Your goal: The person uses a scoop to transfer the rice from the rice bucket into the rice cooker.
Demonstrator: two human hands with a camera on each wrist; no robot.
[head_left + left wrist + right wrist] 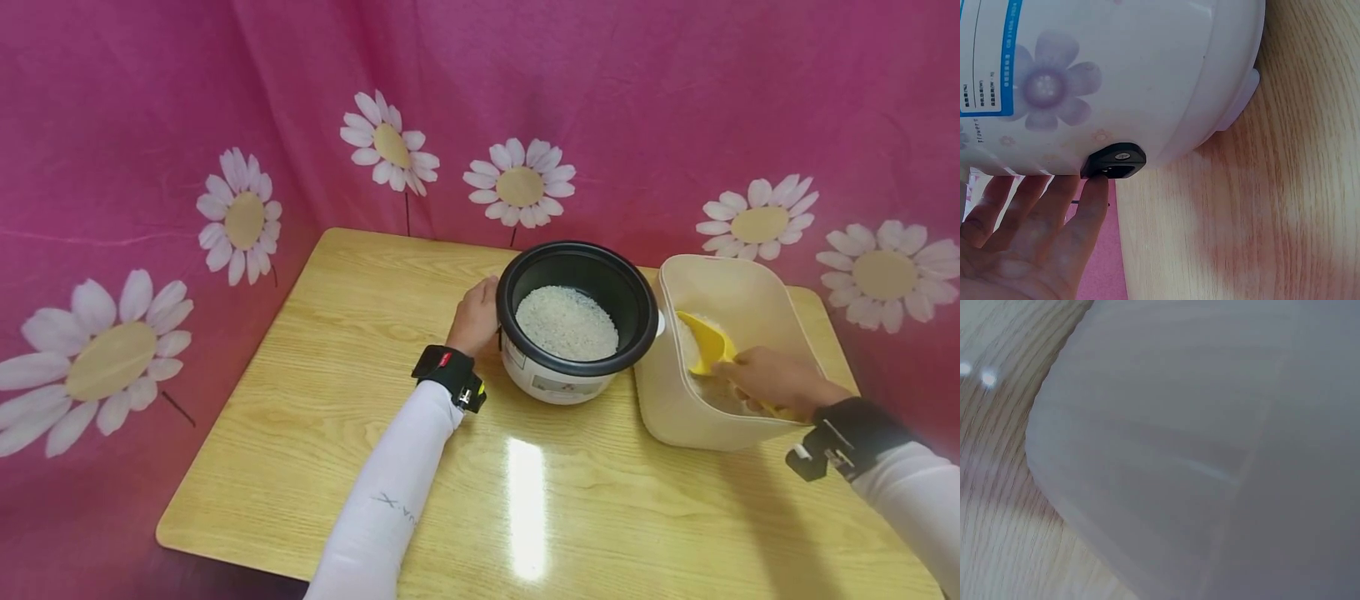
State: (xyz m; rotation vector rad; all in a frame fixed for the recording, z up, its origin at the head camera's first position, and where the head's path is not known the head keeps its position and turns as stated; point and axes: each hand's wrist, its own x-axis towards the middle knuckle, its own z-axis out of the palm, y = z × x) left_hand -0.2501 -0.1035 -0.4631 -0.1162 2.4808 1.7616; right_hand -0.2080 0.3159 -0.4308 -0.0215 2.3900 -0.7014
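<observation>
A white rice cooker [558,387] with a black rim stands on the table, white rice [567,323] in its dark pot. My left hand [474,318] rests against the cooker's left side. In the left wrist view, its extended fingers [1090,206] touch the wall, one at the black power socket [1116,161]. At the right my right hand [776,379] grips a yellow scoop [705,340] by its handle, inside a cream rice bin [675,417]. The scoop's bowl is at the rice there. The right wrist view shows only the bin's outer wall [1147,456] and some table, not the hand.
The bin stands close beside the cooker's right handle [660,323]. Both are on a light wooden table [337,375] with rounded corners. A pink curtain [630,100] with white daisies hangs behind the table and along its left side.
</observation>
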